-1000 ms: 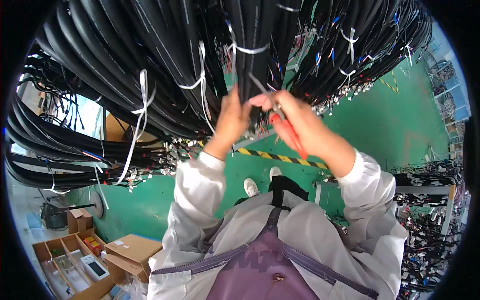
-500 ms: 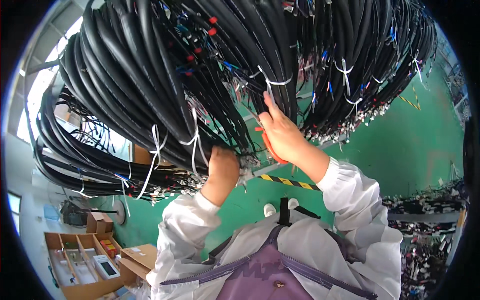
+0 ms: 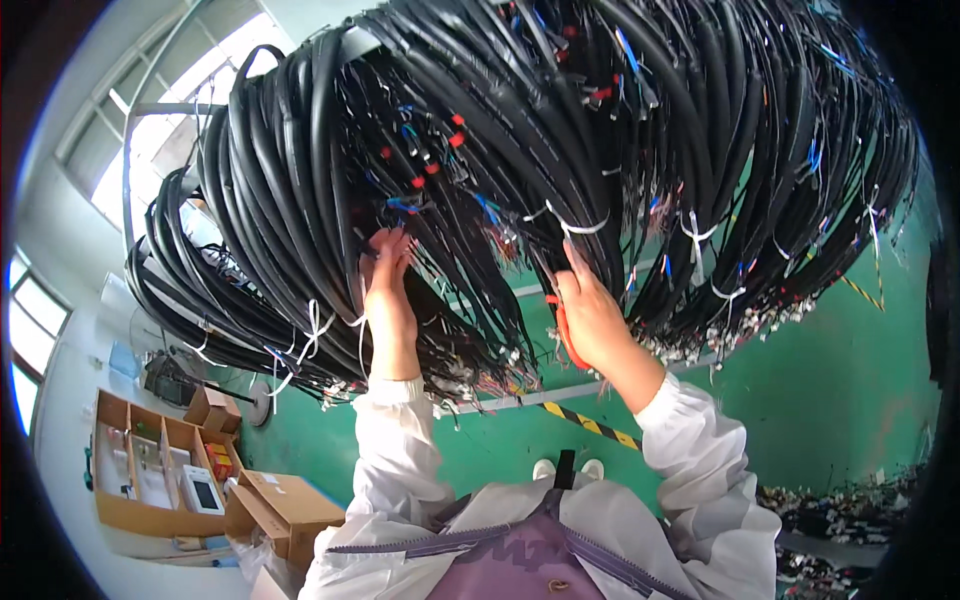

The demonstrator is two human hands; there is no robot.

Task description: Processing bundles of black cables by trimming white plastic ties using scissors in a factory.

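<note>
Thick bundles of black cable [image 3: 270, 180] hang in front of me, bound with white ties. My left hand [image 3: 392, 315] reaches up against the inner side of the left bundle. Its fingers are stretched out and apart, and the fingertips are partly lost among the cables. My right hand [image 3: 600, 325] is closed around red-handled scissors [image 3: 568, 340]; their blades are hidden by the hand and cables. The right index finger points up beside the middle bundle, just under a white tie [image 3: 578, 226]. Another white tie [image 3: 316, 322] is knotted round the left bundle, near my left wrist.
Loose wire ends with white connectors [image 3: 740, 325] hang at the lower right of the bundles. A metal rail [image 3: 500, 402] runs below them. Yellow-black tape [image 3: 595, 425] marks the green floor. Cardboard boxes [image 3: 295, 510] and a divided carton [image 3: 150, 515] stand at the lower left.
My left hand has moved up from the lower end of the left bundle to its inner side, fingers straightened. My right hand still holds the scissors by the middle bundle. The view has shifted.
</note>
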